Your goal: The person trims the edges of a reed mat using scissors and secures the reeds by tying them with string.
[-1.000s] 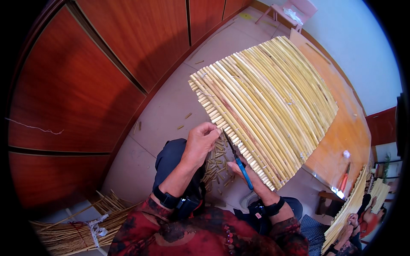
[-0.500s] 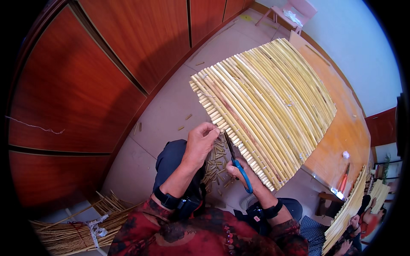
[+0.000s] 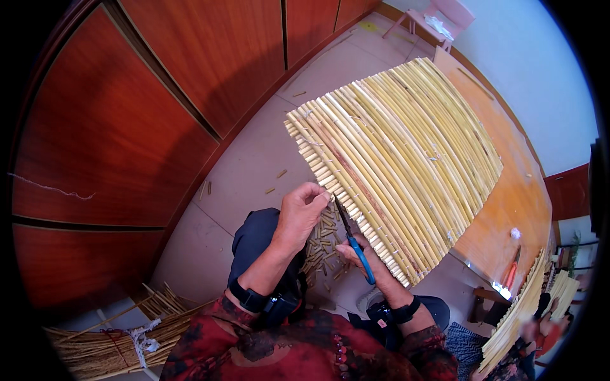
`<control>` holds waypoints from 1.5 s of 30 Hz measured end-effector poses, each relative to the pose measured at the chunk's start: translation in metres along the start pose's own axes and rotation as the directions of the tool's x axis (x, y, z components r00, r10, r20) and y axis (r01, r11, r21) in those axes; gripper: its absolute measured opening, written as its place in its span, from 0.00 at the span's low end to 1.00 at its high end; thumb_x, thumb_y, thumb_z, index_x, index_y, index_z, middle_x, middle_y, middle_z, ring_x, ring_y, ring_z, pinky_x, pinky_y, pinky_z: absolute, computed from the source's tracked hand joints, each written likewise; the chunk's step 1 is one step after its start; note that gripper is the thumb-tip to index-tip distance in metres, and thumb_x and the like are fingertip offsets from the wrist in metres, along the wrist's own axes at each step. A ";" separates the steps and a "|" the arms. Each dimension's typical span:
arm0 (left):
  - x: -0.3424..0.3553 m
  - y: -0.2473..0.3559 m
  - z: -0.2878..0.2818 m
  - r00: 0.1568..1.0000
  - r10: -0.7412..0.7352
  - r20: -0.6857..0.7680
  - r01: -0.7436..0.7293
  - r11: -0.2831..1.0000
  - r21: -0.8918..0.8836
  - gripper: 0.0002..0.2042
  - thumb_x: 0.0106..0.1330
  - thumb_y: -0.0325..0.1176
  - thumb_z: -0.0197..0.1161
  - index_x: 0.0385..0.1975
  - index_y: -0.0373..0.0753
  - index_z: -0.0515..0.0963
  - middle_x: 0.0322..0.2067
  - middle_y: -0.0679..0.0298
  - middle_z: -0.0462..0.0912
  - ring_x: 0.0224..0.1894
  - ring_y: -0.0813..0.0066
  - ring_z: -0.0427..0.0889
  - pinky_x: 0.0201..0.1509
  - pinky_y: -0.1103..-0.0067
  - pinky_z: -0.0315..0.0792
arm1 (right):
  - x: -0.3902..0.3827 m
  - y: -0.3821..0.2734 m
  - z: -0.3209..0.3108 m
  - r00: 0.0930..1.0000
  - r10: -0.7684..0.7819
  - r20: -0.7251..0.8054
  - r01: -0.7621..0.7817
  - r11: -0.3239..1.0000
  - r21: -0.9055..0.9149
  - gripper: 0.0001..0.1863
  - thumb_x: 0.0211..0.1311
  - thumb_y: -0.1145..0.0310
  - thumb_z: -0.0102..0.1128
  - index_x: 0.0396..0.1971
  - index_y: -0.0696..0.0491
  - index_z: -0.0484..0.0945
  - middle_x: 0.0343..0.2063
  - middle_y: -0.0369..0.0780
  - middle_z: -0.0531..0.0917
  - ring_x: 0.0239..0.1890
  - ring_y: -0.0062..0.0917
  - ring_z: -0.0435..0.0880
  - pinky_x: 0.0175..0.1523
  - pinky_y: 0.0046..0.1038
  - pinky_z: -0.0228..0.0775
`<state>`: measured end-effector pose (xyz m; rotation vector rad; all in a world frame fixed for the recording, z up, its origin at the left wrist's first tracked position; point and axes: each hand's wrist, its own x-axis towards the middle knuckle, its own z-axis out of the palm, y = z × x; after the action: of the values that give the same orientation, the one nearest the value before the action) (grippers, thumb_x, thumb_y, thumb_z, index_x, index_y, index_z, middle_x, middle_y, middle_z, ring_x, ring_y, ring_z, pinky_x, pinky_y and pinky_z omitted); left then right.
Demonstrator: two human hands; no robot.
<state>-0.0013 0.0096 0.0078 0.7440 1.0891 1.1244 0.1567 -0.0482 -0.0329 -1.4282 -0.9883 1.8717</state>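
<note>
- While your left hand (image 3: 301, 206) pinches a stalk end (image 3: 331, 197), your right hand (image 3: 377, 267) curls round blue-handled scissors (image 3: 356, 245).
- Bound stalk mat (image 3: 394, 165) extends over the table (image 3: 502, 213).
- Cut stubs (image 3: 325, 244) litter the floor (image 3: 244, 146); cutting looks well along, though ends jut unevenly.

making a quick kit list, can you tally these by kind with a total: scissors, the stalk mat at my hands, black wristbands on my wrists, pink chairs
Blue-handled scissors: 1
Stalk mat at your hands: 1
Black wristbands: 2
Pink chair: 1
Total: 5
</note>
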 end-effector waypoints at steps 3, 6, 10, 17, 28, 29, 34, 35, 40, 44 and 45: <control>-0.001 0.000 0.000 1.000 0.012 -0.011 -0.012 1.000 0.005 0.05 0.54 0.29 0.54 0.23 0.35 0.70 0.17 0.74 0.67 0.17 0.91 0.61 0.18 0.91 0.54 | 0.002 -0.001 -0.003 1.000 -0.016 0.005 0.016 0.995 -0.101 0.13 0.44 0.60 0.61 0.22 0.52 0.69 0.15 0.29 0.67 0.16 0.10 0.63 0.19 0.12 0.52; -0.001 0.001 0.001 1.000 0.020 -0.011 -0.020 1.000 -0.007 0.05 0.54 0.29 0.53 0.23 0.35 0.70 0.17 0.74 0.67 0.17 0.91 0.61 0.17 0.91 0.54 | -0.002 -0.003 -0.004 1.000 0.006 0.008 -0.005 0.999 -0.037 0.12 0.45 0.61 0.60 0.22 0.52 0.70 0.15 0.29 0.67 0.16 0.11 0.63 0.20 0.13 0.52; -0.001 0.000 0.001 0.998 0.040 -0.052 -0.037 0.998 0.055 0.06 0.55 0.30 0.52 0.23 0.35 0.71 0.15 0.74 0.66 0.15 0.91 0.60 0.17 0.90 0.54 | -0.001 -0.002 0.001 0.693 -0.720 -0.019 0.579 0.573 -0.580 0.13 0.46 0.61 0.60 0.23 0.54 0.70 0.14 0.29 0.67 0.17 0.11 0.64 0.22 0.14 0.55; 0.000 0.001 0.001 0.995 0.049 -0.088 -0.049 0.999 -0.004 0.07 0.56 0.32 0.50 0.23 0.34 0.71 0.12 0.75 0.63 0.14 0.90 0.59 0.16 0.90 0.53 | -0.016 -0.004 -0.004 0.992 -0.088 0.090 0.110 0.950 -0.291 0.16 0.49 0.57 0.55 0.26 0.55 0.69 0.17 0.31 0.68 0.21 0.13 0.66 0.26 0.14 0.60; 0.001 -0.001 -0.003 0.999 0.011 -0.041 -0.011 1.000 0.002 0.06 0.54 0.30 0.55 0.23 0.35 0.71 0.17 0.72 0.69 0.17 0.90 0.63 0.18 0.90 0.56 | -0.006 -0.009 0.003 0.993 -0.092 0.071 0.105 0.970 -0.221 0.15 0.49 0.58 0.56 0.25 0.56 0.70 0.19 0.32 0.68 0.23 0.14 0.65 0.30 0.16 0.60; 0.001 0.000 -0.003 0.999 0.012 -0.042 -0.011 1.000 0.002 0.06 0.54 0.30 0.55 0.23 0.35 0.71 0.17 0.72 0.69 0.17 0.90 0.63 0.18 0.90 0.56 | -0.004 -0.007 0.003 0.993 -0.101 0.056 0.111 0.973 -0.201 0.15 0.49 0.57 0.56 0.25 0.56 0.69 0.17 0.31 0.68 0.21 0.13 0.64 0.27 0.15 0.59; 0.002 -0.001 -0.003 1.000 0.011 -0.015 -0.011 1.000 -0.014 0.05 0.54 0.30 0.54 0.23 0.35 0.71 0.18 0.72 0.69 0.17 0.90 0.62 0.17 0.91 0.55 | -0.004 -0.009 0.003 0.997 -0.059 0.043 0.065 0.988 -0.138 0.15 0.48 0.58 0.57 0.25 0.55 0.68 0.15 0.30 0.66 0.18 0.12 0.63 0.22 0.13 0.55; 0.001 -0.001 -0.002 1.000 0.011 -0.014 -0.011 1.000 -0.014 0.05 0.54 0.30 0.54 0.23 0.35 0.71 0.18 0.72 0.69 0.17 0.90 0.62 0.17 0.91 0.55 | -0.003 -0.007 0.002 0.998 -0.059 0.036 0.063 0.987 -0.150 0.15 0.48 0.59 0.57 0.25 0.55 0.68 0.15 0.30 0.66 0.18 0.12 0.63 0.22 0.13 0.55; 0.002 0.000 -0.002 1.000 0.004 -0.017 -0.004 1.000 -0.026 0.05 0.54 0.30 0.54 0.23 0.34 0.71 0.18 0.72 0.69 0.16 0.90 0.62 0.17 0.91 0.55 | -0.001 -0.007 0.004 0.999 -0.045 0.030 0.048 0.989 -0.138 0.15 0.47 0.59 0.58 0.25 0.54 0.69 0.15 0.29 0.66 0.17 0.12 0.62 0.21 0.13 0.54; 0.001 0.001 -0.002 0.999 0.013 -0.030 -0.013 1.000 -0.007 0.05 0.54 0.30 0.54 0.23 0.34 0.71 0.17 0.72 0.69 0.16 0.90 0.62 0.17 0.91 0.55 | 0.000 -0.005 0.003 0.995 -0.097 0.030 0.100 0.988 -0.114 0.15 0.44 0.58 0.61 0.24 0.54 0.70 0.15 0.30 0.67 0.18 0.13 0.64 0.23 0.14 0.56; 0.001 0.001 -0.001 1.000 0.008 -0.030 -0.009 1.000 -0.014 0.05 0.55 0.30 0.54 0.23 0.34 0.71 0.17 0.72 0.69 0.16 0.90 0.62 0.17 0.91 0.55 | 0.000 -0.005 0.002 0.996 -0.087 0.009 0.087 0.990 -0.107 0.16 0.42 0.57 0.63 0.23 0.54 0.71 0.15 0.30 0.68 0.19 0.14 0.65 0.25 0.15 0.59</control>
<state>-0.0030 0.0107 0.0085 0.7233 1.1030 1.1527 0.1547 -0.0458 -0.0284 -1.4191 -1.1508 1.7833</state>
